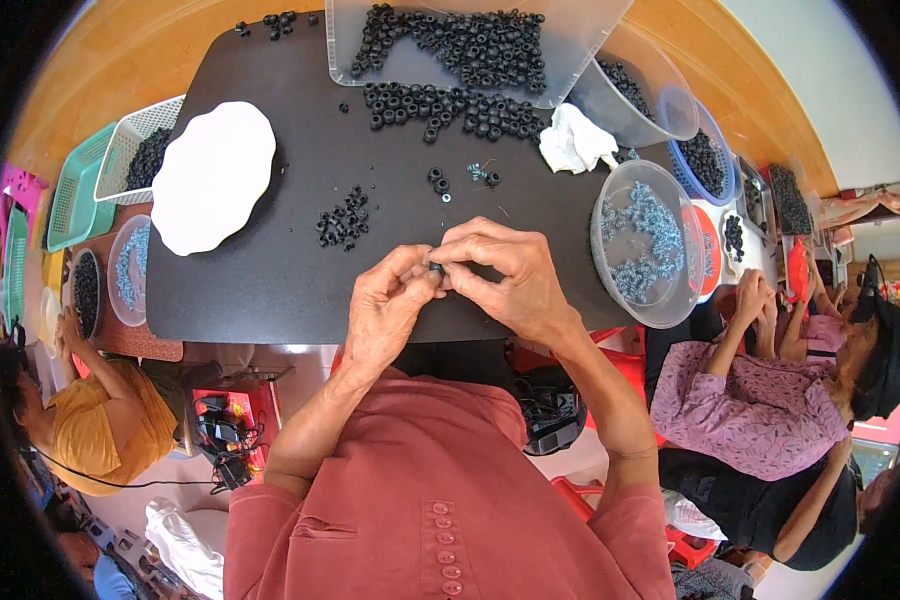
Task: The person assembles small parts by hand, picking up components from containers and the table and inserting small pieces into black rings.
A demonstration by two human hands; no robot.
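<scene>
Above the near side of the dark table (pixel 240 280), the left hand (pixel 385 300) and right hand (pixel 510 275) are both pinching a small dark part (pixel 436 269), while small black pieces (pixel 344 219) are lying left of the table's centre and a clear bowl (pixel 642 313) is standing at its right side

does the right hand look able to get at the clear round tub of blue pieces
Probably yes: the clear round tub looks uncovered, right of the right hand, with bare tabletop between. That hand may first need to leave the small dark piece to the left hand.
</scene>
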